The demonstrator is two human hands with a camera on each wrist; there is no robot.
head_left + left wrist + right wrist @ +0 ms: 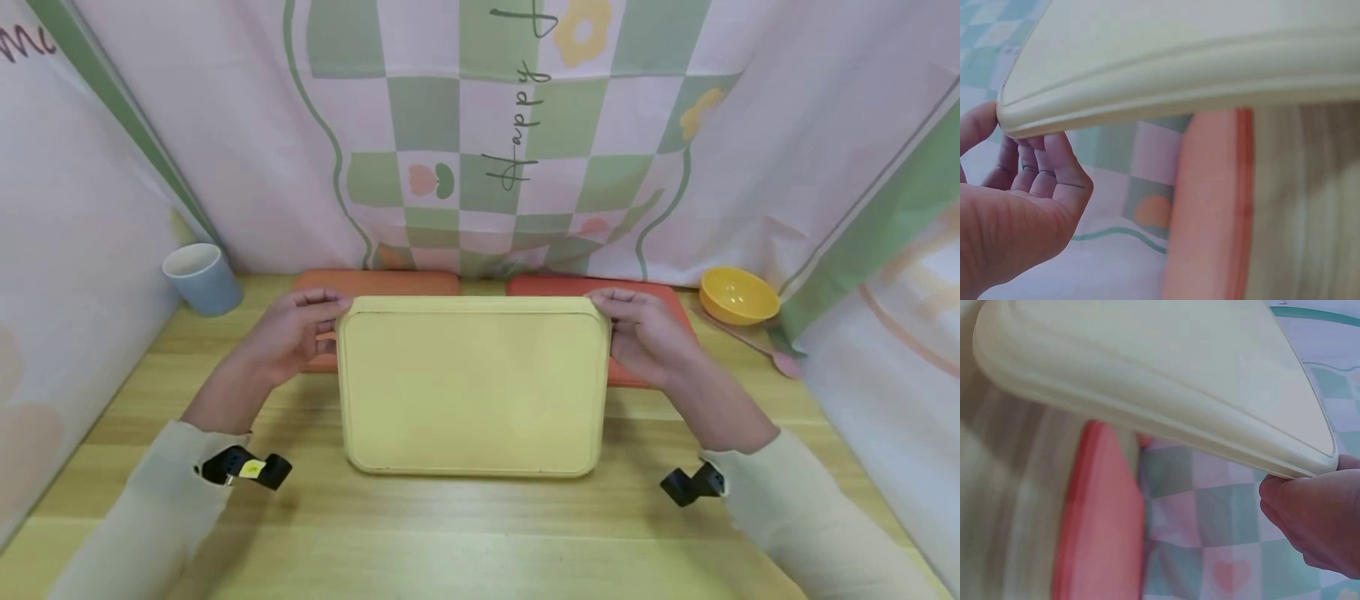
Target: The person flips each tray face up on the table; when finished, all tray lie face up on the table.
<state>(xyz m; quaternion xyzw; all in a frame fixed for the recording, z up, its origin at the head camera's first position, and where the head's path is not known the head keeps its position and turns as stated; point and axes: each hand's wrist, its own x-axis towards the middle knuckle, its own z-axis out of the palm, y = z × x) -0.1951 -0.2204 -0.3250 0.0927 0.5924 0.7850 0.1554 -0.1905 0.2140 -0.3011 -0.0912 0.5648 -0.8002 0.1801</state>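
Yellow tray (474, 392), long axis crosswise, corners within closed left grip (288, 335) and right grip (645, 335)

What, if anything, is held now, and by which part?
The yellow rectangular piece, by its upper corners in the head view: left grip on the left corner, right grip on the right.

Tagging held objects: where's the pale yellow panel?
Head view, centre: the pale yellow panel is held at its upper corners between the left hand and right hand, partly hiding the orange panel and red panel behind it.
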